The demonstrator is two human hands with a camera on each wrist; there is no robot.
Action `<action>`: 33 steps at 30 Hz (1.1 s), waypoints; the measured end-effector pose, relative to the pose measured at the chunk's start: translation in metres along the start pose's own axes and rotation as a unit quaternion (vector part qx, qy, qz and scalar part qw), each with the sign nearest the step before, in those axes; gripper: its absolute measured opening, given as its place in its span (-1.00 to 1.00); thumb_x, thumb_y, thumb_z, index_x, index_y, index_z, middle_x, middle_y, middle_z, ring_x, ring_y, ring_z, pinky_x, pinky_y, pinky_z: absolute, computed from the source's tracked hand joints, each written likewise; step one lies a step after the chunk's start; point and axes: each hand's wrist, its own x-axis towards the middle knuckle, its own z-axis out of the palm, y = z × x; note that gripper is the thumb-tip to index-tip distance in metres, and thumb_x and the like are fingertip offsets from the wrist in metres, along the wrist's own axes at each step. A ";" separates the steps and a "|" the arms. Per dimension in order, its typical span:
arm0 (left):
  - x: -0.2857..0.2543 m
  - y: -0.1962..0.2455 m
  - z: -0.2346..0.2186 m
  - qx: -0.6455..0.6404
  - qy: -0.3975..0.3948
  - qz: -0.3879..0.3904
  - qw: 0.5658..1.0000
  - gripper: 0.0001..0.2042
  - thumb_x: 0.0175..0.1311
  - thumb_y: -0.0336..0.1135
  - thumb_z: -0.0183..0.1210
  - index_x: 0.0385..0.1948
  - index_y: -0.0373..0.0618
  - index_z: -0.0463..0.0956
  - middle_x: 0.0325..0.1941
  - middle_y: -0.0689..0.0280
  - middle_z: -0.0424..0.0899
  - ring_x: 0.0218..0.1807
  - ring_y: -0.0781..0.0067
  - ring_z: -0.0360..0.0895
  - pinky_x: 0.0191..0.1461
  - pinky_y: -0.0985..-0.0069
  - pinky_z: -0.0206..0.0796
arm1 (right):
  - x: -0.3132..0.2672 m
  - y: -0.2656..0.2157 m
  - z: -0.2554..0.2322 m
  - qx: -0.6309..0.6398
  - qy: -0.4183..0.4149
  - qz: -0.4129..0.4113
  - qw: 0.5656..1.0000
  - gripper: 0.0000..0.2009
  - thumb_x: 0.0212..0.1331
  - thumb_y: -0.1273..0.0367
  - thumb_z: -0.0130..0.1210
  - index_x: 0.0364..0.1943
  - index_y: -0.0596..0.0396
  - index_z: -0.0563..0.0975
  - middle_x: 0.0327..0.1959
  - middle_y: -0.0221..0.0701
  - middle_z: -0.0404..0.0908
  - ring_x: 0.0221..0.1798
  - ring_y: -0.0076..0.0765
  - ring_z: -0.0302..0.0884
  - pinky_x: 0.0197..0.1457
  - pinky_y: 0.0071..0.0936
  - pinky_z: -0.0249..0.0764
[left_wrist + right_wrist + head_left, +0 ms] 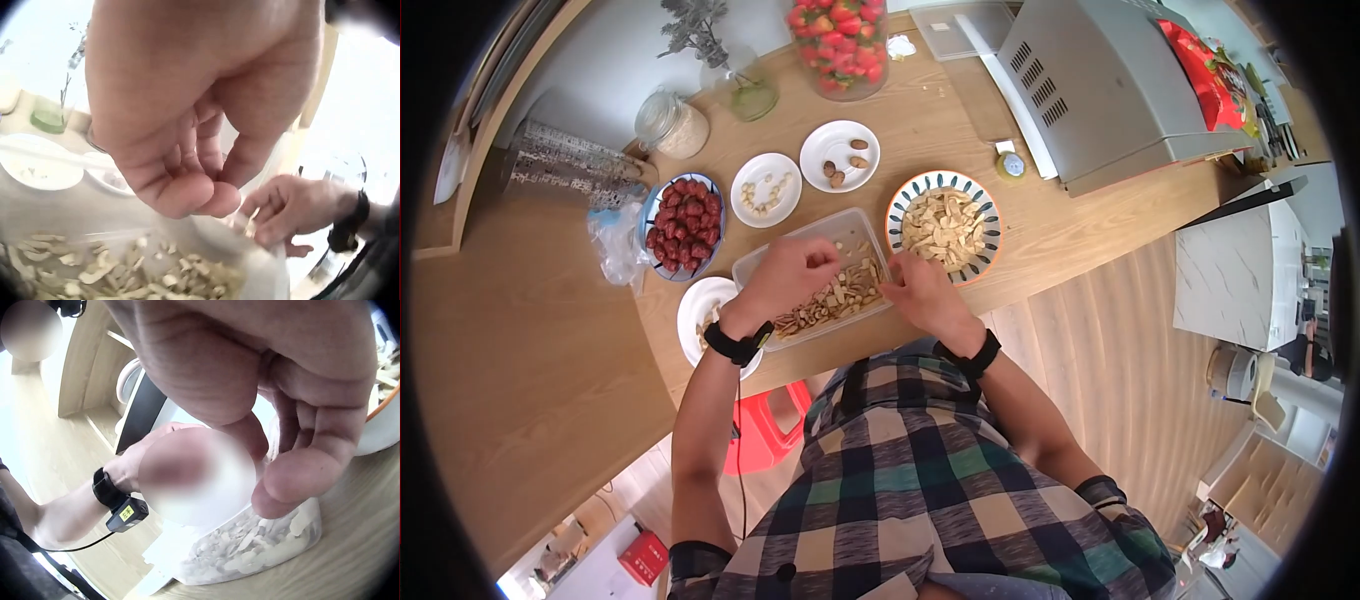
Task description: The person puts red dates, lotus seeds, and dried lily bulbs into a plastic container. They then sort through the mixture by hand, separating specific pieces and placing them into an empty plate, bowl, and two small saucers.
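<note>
A clear plastic container [855,226] of pale dried slices and bits [840,297] stands at the counter's front edge. Over its left part hovers my left hand [785,280], fingers curled and thumb tip against a fingertip; nothing shows between them in the left wrist view. At the container's right rim, my right hand [935,300] pinches a small pale piece [250,226], mostly hidden by the fingers. Just beyond that hand is a patterned bowl [992,213] heaped with larger pale slices [945,225]. A white plate [689,312] lies partly under my left wrist.
A plate of red dates [685,225] is on the left beside a plastic bag [615,255]. Behind the container are a plate of pale seeds [765,188] and one of brown nuts [837,178]. A strawberry-filled jar [837,45], glass vase [752,98] and grey appliance [1090,95] stand further back.
</note>
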 end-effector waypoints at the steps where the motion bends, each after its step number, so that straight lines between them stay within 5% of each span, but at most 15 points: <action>1: 0.005 0.007 -0.001 -0.072 0.020 -0.021 0.997 -0.88 0.24 -0.41 0.27 -0.36 -0.28 0.58 -0.52 0.28 0.62 -0.49 0.53 0.49 -0.36 0.49 0.35 | 0.000 -0.003 -0.001 -0.011 -0.009 0.007 1.000 -0.76 0.09 0.42 0.28 -0.24 0.25 0.51 -0.45 0.08 0.61 -0.27 0.34 0.60 -0.17 0.08 0.51; 3: 0.018 0.029 -0.004 -0.143 0.039 -0.042 0.988 -0.87 0.22 -0.38 0.30 -0.34 -0.25 0.60 -0.50 0.28 0.62 -0.45 0.57 0.46 -0.33 0.51 0.34 | 0.000 -0.002 -0.001 -0.022 -0.016 0.013 1.000 -0.78 0.10 0.42 0.28 -0.28 0.27 0.52 -0.44 0.10 0.61 -0.28 0.34 0.60 -0.17 0.08 0.51; 5: 0.040 0.058 -0.001 -0.070 0.017 -0.001 0.997 -0.87 0.21 -0.40 0.31 -0.31 -0.27 0.62 -0.44 0.30 0.70 -0.42 0.62 0.53 -0.32 0.55 0.37 | -0.001 0.006 0.003 -0.032 0.019 -0.035 0.999 -0.76 0.16 0.35 0.31 -0.30 0.28 0.55 -0.49 -0.07 0.67 -0.38 0.04 0.69 -0.28 -0.19 0.55; 8: 0.079 0.058 0.023 -0.081 0.004 0.093 0.992 -0.88 0.22 -0.42 0.30 -0.31 -0.29 0.63 -0.42 0.28 0.73 -0.38 0.62 0.59 -0.29 0.55 0.42 | 0.000 0.009 0.005 -0.031 0.001 -0.008 0.999 -0.78 0.17 0.36 0.30 -0.31 0.27 0.56 -0.49 -0.07 0.68 -0.37 0.03 0.70 -0.26 -0.20 0.55; 12: 0.085 0.068 0.021 -0.107 -0.002 0.094 0.990 -0.82 0.25 -0.41 0.31 -0.20 -0.31 0.66 -0.40 0.28 0.72 -0.35 0.62 0.64 -0.27 0.56 0.44 | -0.001 0.007 0.005 -0.025 0.003 0.007 1.000 -0.78 0.17 0.36 0.30 -0.31 0.26 0.56 -0.49 -0.07 0.68 -0.37 0.01 0.71 -0.26 -0.20 0.56; 13: 0.079 0.067 0.016 -0.105 -0.006 0.093 0.990 -0.82 0.25 -0.41 0.31 -0.20 -0.31 0.66 -0.40 0.28 0.72 -0.35 0.62 0.64 -0.27 0.56 0.44 | -0.002 0.004 0.003 -0.006 -0.002 0.012 1.000 -0.79 0.15 0.37 0.27 -0.31 0.27 0.55 -0.46 0.00 0.65 -0.32 0.16 0.66 -0.22 -0.08 0.53; 14: 0.070 0.062 0.006 -0.035 0.013 0.069 0.997 -0.81 0.26 -0.41 0.29 -0.17 -0.33 0.66 -0.41 0.26 0.71 -0.37 0.55 0.64 -0.27 0.54 0.44 | -0.002 0.002 0.003 0.013 -0.006 0.015 1.000 -0.79 0.14 0.37 0.24 -0.32 0.28 0.53 -0.42 0.06 0.62 -0.28 0.31 0.61 -0.19 0.04 0.51; 18: 0.037 0.014 -0.012 0.163 0.006 0.061 0.985 -0.83 0.26 -0.46 0.23 -0.18 -0.32 0.66 -0.37 0.13 0.70 -0.37 0.25 0.66 -0.27 0.37 0.46 | 0.002 0.005 0.005 0.014 -0.007 0.014 1.000 -0.79 0.14 0.37 0.25 -0.34 0.27 0.54 -0.43 0.06 0.62 -0.28 0.30 0.62 -0.19 0.01 0.51; 20: 0.035 -0.025 0.001 0.206 0.010 0.118 0.971 -0.83 0.24 -0.49 0.20 -0.18 -0.31 0.65 -0.33 0.08 0.68 -0.33 0.14 0.66 -0.24 0.28 0.47 | 0.003 -0.001 0.001 -0.003 -0.037 0.048 0.998 -0.77 0.17 0.36 0.30 -0.29 0.29 0.56 -0.47 -0.09 0.69 -0.42 -0.06 0.70 -0.32 -0.25 0.56; 21: 0.034 -0.038 0.008 0.245 0.012 0.176 0.953 -0.82 0.22 -0.52 0.18 -0.17 -0.29 0.64 -0.29 0.04 0.67 -0.28 0.04 0.66 -0.22 0.18 0.48 | 0.003 0.002 0.002 -0.005 -0.040 0.046 0.998 -0.77 0.17 0.36 0.30 -0.29 0.29 0.56 -0.47 -0.09 0.69 -0.42 -0.06 0.70 -0.32 -0.25 0.56; 24: 0.035 -0.039 0.027 0.379 0.001 0.159 0.912 -0.79 0.17 -0.54 0.15 -0.16 -0.27 0.60 -0.21 0.04 0.63 -0.22 0.03 0.68 -0.17 0.13 0.52 | 0.004 0.007 0.004 -0.011 -0.031 0.018 0.999 -0.76 0.17 0.36 0.30 -0.29 0.30 0.55 -0.47 -0.10 0.69 -0.45 -0.08 0.69 -0.35 -0.25 0.55; 26: 0.038 -0.032 0.034 0.416 -0.013 0.145 0.898 -0.78 0.15 -0.53 0.15 -0.15 -0.26 0.57 -0.21 0.06 0.61 -0.21 0.04 0.68 -0.17 0.16 0.54 | 0.003 0.002 0.002 0.015 -0.039 0.045 0.998 -0.77 0.13 0.36 0.27 -0.36 0.30 0.55 -0.43 0.06 0.64 -0.28 0.25 0.65 -0.18 -0.03 0.54; 27: 0.039 -0.028 0.036 0.453 -0.030 0.132 0.881 -0.77 0.13 -0.53 0.15 -0.15 -0.26 0.55 -0.22 0.08 0.59 -0.19 0.06 0.68 -0.18 0.19 0.55 | 0.003 0.003 0.002 0.014 -0.041 0.044 0.998 -0.77 0.13 0.36 0.27 -0.36 0.30 0.55 -0.43 0.06 0.64 -0.28 0.25 0.65 -0.18 -0.03 0.54; 29: 0.042 -0.027 0.037 0.460 -0.030 0.137 0.877 -0.78 0.14 -0.52 0.15 -0.16 -0.26 0.55 -0.22 0.09 0.59 -0.18 0.07 0.68 -0.18 0.21 0.56 | 0.003 0.004 0.003 -0.003 -0.036 0.025 0.999 -0.80 0.19 0.39 0.28 -0.31 0.28 0.54 -0.54 -0.14 0.67 -0.55 -0.20 0.65 -0.43 -0.30 0.50; 33: 0.043 -0.030 0.038 0.460 -0.006 0.169 0.871 -0.78 0.11 -0.52 0.16 -0.18 -0.25 0.55 -0.22 0.10 0.59 -0.19 0.07 0.68 -0.19 0.20 0.55 | 0.002 0.002 0.000 0.004 -0.035 0.023 0.999 -0.80 0.20 0.39 0.28 -0.32 0.28 0.55 -0.56 -0.15 0.67 -0.56 -0.22 0.65 -0.44 -0.31 0.49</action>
